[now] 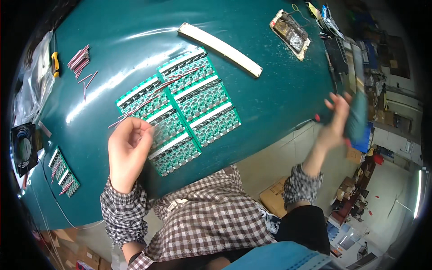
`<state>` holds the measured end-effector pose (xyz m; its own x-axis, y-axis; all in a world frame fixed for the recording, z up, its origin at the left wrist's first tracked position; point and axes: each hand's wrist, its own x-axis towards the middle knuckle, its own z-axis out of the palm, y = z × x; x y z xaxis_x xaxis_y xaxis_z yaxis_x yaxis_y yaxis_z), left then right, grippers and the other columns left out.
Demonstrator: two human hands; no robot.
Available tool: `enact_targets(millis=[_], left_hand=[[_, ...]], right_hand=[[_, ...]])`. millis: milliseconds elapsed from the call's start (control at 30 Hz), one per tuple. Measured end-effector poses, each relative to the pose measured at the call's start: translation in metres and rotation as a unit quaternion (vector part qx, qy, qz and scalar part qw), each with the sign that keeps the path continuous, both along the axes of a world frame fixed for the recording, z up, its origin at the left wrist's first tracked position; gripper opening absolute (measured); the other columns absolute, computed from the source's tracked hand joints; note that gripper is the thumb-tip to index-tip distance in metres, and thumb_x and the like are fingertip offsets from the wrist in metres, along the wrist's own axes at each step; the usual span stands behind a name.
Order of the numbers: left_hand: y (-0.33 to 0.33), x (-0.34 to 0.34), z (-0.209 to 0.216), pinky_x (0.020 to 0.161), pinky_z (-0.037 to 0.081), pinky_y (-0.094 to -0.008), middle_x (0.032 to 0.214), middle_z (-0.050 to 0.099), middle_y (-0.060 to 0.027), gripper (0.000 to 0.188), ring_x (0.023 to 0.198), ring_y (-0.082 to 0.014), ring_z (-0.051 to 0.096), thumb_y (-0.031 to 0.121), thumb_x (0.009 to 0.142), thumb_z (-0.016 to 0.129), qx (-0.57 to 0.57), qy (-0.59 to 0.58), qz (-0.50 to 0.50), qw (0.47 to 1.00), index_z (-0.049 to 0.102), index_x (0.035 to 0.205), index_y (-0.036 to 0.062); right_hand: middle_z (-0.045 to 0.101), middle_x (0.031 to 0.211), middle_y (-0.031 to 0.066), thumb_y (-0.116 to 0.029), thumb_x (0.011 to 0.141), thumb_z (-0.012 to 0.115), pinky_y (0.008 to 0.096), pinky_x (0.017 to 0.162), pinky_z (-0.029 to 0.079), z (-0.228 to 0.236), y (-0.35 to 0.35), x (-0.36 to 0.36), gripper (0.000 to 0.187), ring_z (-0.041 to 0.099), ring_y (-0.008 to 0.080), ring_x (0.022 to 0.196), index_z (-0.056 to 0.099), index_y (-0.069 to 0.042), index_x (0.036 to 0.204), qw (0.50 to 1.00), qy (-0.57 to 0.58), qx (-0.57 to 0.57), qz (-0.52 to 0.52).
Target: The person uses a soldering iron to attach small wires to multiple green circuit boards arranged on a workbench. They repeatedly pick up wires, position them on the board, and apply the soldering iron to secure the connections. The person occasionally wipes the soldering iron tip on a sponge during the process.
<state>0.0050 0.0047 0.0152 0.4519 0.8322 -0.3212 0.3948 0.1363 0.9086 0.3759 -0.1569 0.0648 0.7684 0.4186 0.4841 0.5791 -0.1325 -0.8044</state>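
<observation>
- Circuit boards [200,99], green with white strips and rows of black leads, are laid in two adjoining columns on the teal tabletop [270,99], directly in front of the person.
- Red and black wires [148,101] are strewn slantwise across the upper boards.
- The left hand [128,150] is held at the lower left edge of the boards, its fingers curled toward the thumb; whether anything is pinched in that grip cannot be told.
- The right hand [335,123] is raised beyond the tabletop's right edge, well apart from the boards; it is blurred (small red spots are seen beside it), so the state of its grip cannot be told.
- A long white bar [220,49] is placed beyond the boards, and a scorched tray [290,33] is set farther right.
- At the left, a bundle of wires [79,60], a yellow-handled tool [55,64] and a black fan [24,148] are seen.
- A smaller group of green boards [64,171] is laid near that fan.
</observation>
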Motion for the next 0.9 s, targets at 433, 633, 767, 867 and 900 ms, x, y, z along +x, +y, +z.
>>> enact_targets(millis=[433,633,767,867,900], left_hand=[[0.001,-0.003,0.01,0.061,0.04,-0.0169,0.078,0.057,0.0037,0.004,0.066,-0.0009,0.048,0.002,0.086,0.063,0.001,-0.005,-0.005,1.0,0.061,0.086,-0.0019],[0.0,-0.007,0.003,0.061,0.04,-0.0171,0.079,0.058,0.003,0.005,0.067,-0.0011,0.048,0.002,0.087,0.063,0.001,-0.024,0.003,1.0,0.06,0.087,-0.0021],[0.007,-0.014,0.003,0.063,0.04,-0.0165,0.08,0.058,0.0035,0.008,0.071,-0.0009,0.049,0.005,0.087,0.063,0.009,-0.027,-0.015,0.999,0.06,0.09,-0.0025],[0.007,-0.019,0.003,0.063,0.039,-0.0165,0.079,0.057,0.0044,0.01,0.07,-0.0009,0.047,0.006,0.087,0.064,0.007,-0.025,-0.01,1.0,0.06,0.09,-0.0024],[0.007,-0.018,0.002,0.062,0.039,-0.0166,0.078,0.056,0.0046,0.01,0.07,-0.0009,0.047,0.007,0.087,0.065,0.013,-0.03,-0.014,0.999,0.06,0.09,-0.0024]], right_hand=[[0.065,0.093,0.0142,-0.023,0.098,0.052,0.0317,0.06,0.062,-0.01,-0.038,-0.04,0.038,0.068,0.0271,0.089,0.053,0.009,0.119,0.896,0.401,0.1,0.163],[0.061,0.091,0.0136,-0.025,0.099,0.049,0.03,0.059,0.062,-0.004,-0.034,-0.065,0.04,0.066,0.0265,0.087,0.05,0.01,0.119,0.844,0.471,0.093,0.239],[0.059,0.094,0.014,-0.029,0.099,0.05,0.0305,0.064,0.062,-0.006,-0.034,-0.077,0.045,0.062,0.0261,0.091,0.046,0.01,0.121,0.815,0.504,0.067,0.278],[0.058,0.097,0.0152,-0.028,0.098,0.052,0.032,0.066,0.063,-0.008,-0.035,-0.087,0.046,0.062,0.0276,0.094,0.046,0.011,0.122,0.799,0.507,0.058,0.319],[0.059,0.098,0.0153,-0.028,0.098,0.053,0.0326,0.066,0.063,-0.008,-0.034,-0.087,0.047,0.063,0.0282,0.094,0.046,0.011,0.122,0.801,0.505,0.048,0.32]])
